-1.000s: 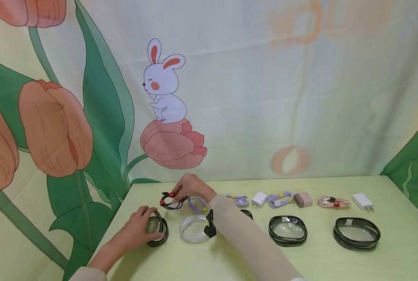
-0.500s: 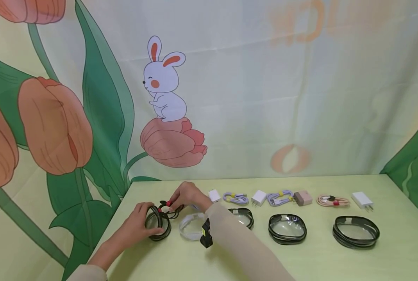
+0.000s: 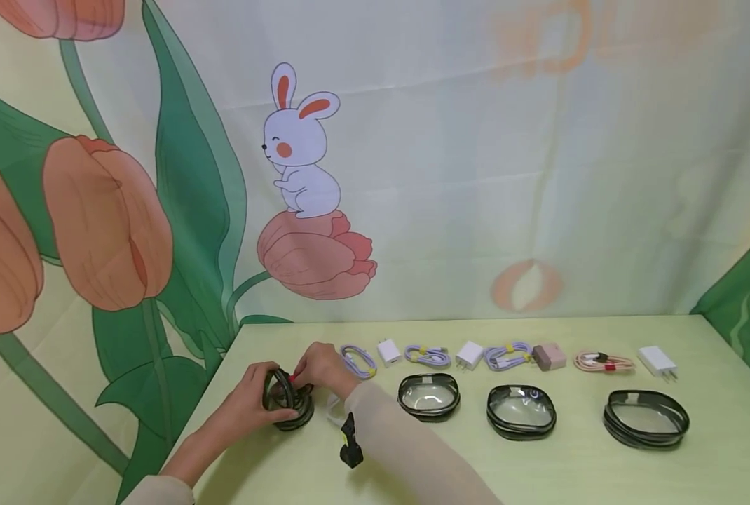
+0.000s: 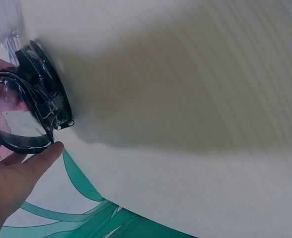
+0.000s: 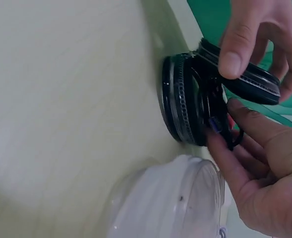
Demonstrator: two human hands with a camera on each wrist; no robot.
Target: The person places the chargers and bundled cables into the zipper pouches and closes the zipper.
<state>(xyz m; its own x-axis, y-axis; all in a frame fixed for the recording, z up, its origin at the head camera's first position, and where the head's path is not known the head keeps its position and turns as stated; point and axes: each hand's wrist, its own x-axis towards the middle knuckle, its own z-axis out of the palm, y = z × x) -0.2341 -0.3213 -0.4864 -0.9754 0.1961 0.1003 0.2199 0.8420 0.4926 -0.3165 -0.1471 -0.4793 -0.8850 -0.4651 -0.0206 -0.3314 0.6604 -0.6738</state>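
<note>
At the table's left, my left hand point(image 3: 249, 396) holds up the lid of a small round clear zip case point(image 5: 176, 101) with black trim. Thumb and fingers grip the lid's rim from either side, and the case's lower half rests on the table. My right hand point(image 3: 324, 366) pinches a coiled black cable point(image 5: 217, 106) with a red tie at the opening between lid and base. Part of the cable is hidden by the fingers and the lid. Beside the right hand stands a clear case with white trim point(image 5: 161, 203), mostly covered by the right forearm in the head view.
Along the back lie lilac cables point(image 3: 427, 355), white plug chargers point(image 3: 469, 355), a pink-brown charger point(image 3: 548, 356) and a pink cable point(image 3: 604, 362). Several black-trimmed clear cases point(image 3: 521, 412) stand in front of them. A printed cloth point(image 3: 438, 175) hangs behind the table point(image 3: 539, 477).
My right hand has brought the black cable down and left, from behind the case to its opening. The left hand keeps its grip and has tilted the lid farther up.
</note>
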